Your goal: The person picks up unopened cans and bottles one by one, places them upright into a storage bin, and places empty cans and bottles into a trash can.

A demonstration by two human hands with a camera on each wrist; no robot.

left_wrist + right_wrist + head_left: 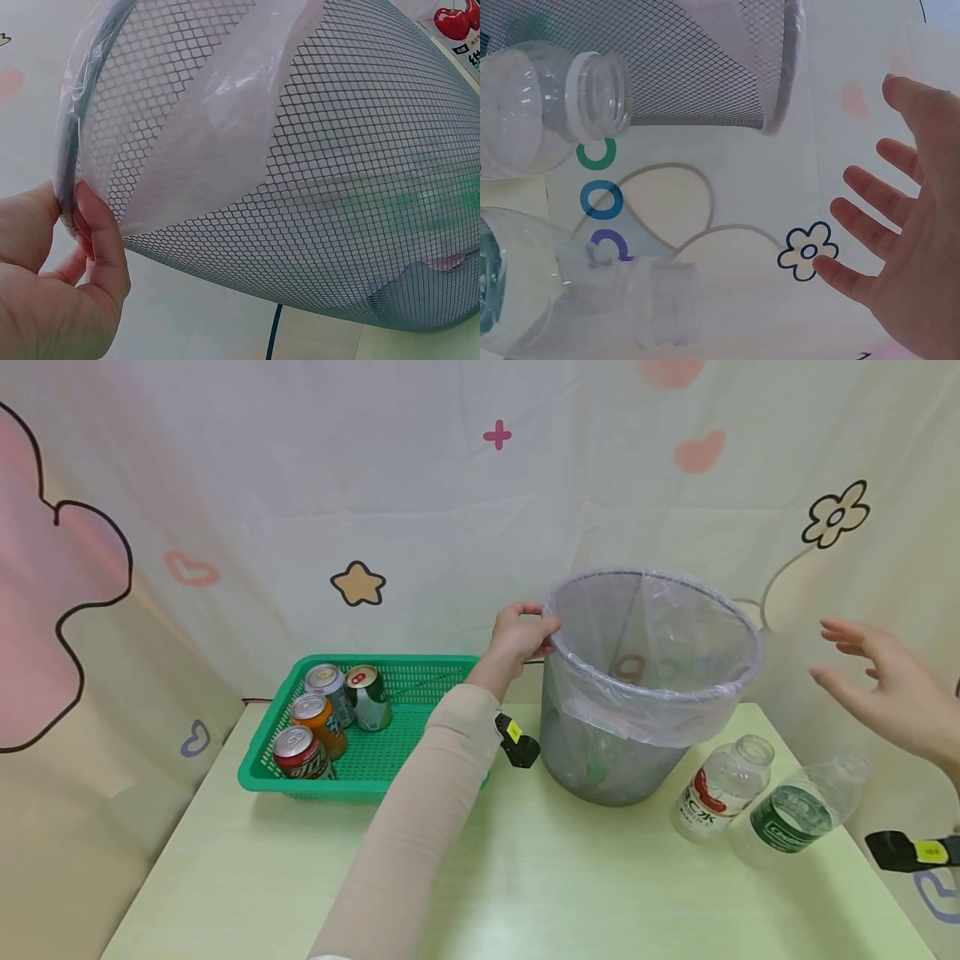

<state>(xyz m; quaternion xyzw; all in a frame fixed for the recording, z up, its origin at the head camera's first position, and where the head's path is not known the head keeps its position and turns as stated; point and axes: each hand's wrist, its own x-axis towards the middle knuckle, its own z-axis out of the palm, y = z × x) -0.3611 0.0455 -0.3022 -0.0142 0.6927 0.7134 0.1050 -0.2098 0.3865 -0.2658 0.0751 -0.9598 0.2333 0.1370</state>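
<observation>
A grey wire-mesh trash bin (577, 752) with a thin translucent liner bag (637, 714) folded over its rim stands near the back of the table. My left hand (520, 637) grips the bin's rim on its left side, thumb and fingers pinching rim and liner, as the left wrist view shows close up. Something green shows through the mesh low in the bin. On the right, my right hand (885, 685) hovers in the air with fingers spread, holding nothing. Below it stand two clear, capless plastic bottles, one with a cherry label (708, 797), the other with a green label (791, 818).
A green plastic basket (405, 662) sits left of the bin, behind my left forearm. Several drink cans stand at its left end, among them an orange can (321, 720) and a red can (300, 752). A patterned curtain (420, 510) hangs close behind the table.
</observation>
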